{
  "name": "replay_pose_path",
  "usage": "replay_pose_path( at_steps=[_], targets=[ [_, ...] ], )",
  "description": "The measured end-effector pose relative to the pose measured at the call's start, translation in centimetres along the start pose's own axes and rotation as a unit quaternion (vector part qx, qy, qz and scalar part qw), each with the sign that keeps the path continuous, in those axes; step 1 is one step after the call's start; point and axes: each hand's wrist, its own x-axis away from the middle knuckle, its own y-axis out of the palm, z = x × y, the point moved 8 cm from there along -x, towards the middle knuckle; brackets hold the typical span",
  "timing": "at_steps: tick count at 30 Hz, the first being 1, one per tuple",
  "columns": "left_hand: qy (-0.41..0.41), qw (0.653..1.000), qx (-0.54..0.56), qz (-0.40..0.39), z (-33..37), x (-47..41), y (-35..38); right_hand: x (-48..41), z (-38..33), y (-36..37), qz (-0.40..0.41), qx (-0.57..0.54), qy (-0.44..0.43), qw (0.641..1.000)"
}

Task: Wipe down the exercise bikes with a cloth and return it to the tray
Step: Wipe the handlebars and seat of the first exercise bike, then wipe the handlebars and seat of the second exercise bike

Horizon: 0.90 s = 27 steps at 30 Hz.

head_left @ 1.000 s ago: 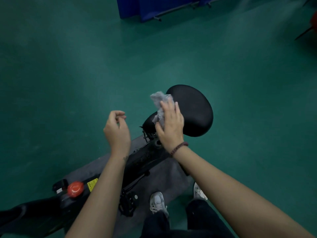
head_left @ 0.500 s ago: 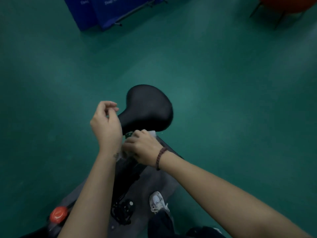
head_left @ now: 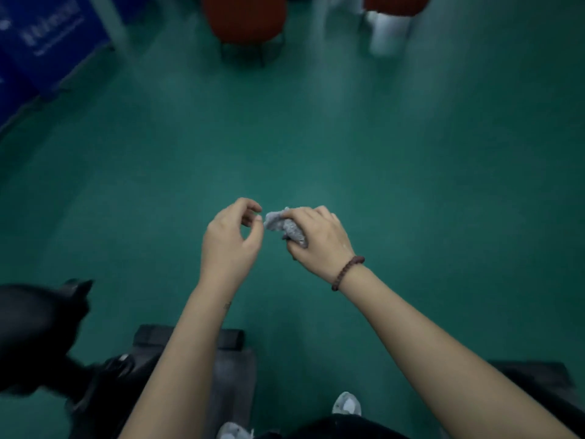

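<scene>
A crumpled grey cloth (head_left: 281, 226) is bunched in my right hand (head_left: 318, 240), which is held in the air over the green floor. My left hand (head_left: 232, 239) hovers just left of it, fingers curled loosely, thumb and forefinger close to the cloth's free corner without clearly gripping it. The black bike saddle (head_left: 34, 331) sits blurred at the lower left, with the bike frame (head_left: 104, 378) and its grey base mat (head_left: 234, 372) below my arms. No tray is in view.
Red chairs (head_left: 243, 17) stand at the top middle and top right. A blue banner stand (head_left: 47, 42) leans at the top left. A white bin (head_left: 387, 33) is near the right chair. Another dark base (head_left: 538, 381) lies at the lower right. My shoes (head_left: 346, 403) show at the bottom.
My view has swung right, so the saddle slid to the lower left. My right hand left the saddle post and lifted the cloth into the air; my left hand rose beside it.
</scene>
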Motion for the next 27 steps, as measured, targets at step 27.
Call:
replay_pose_path(
  at_steps=[27],
  targets=[
    [0.573,0.627,0.173,-0.498,54.5,20.2,44.4,43.0,32.4,-38.0,0.414,0.177,0.634,0.628]
  ],
)
